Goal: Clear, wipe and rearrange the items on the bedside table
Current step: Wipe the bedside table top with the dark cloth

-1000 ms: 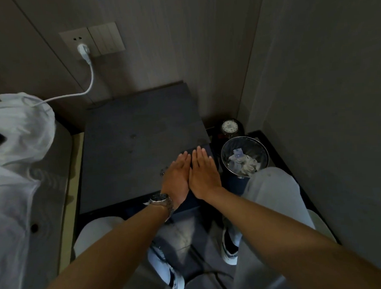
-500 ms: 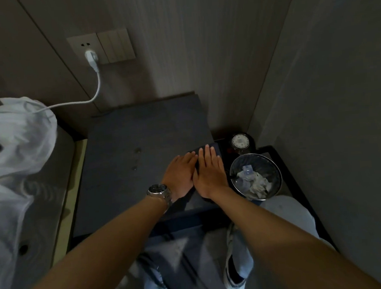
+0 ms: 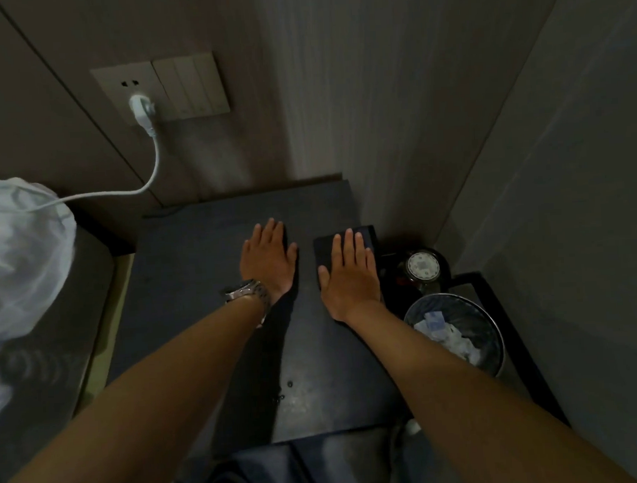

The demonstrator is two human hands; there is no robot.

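The dark bedside table (image 3: pixel 201 284) fills the middle of the view and bears little besides my hands. My left hand (image 3: pixel 268 260), with a metal watch on the wrist, lies flat on the tabletop, fingers straight. My right hand (image 3: pixel 350 276) lies flat with straight fingers on a dark flat object (image 3: pixel 366 235) at the table's right edge; I cannot tell if it is a cloth or a pad. A few small dark specks (image 3: pixel 284 389) sit on the table near its front edge.
A mesh waste bin (image 3: pixel 476 329) with crumpled paper stands on the floor right of the table, with a black kettle (image 3: pixel 423 267) behind it. A white cable (image 3: pixel 150 154) runs from the wall socket to the bed and white pillow (image 3: pixel 19 257) on the left.
My hands, held side by side near the table's front right corner, have moved apart and further onto the table. The view has moved closer over the table.
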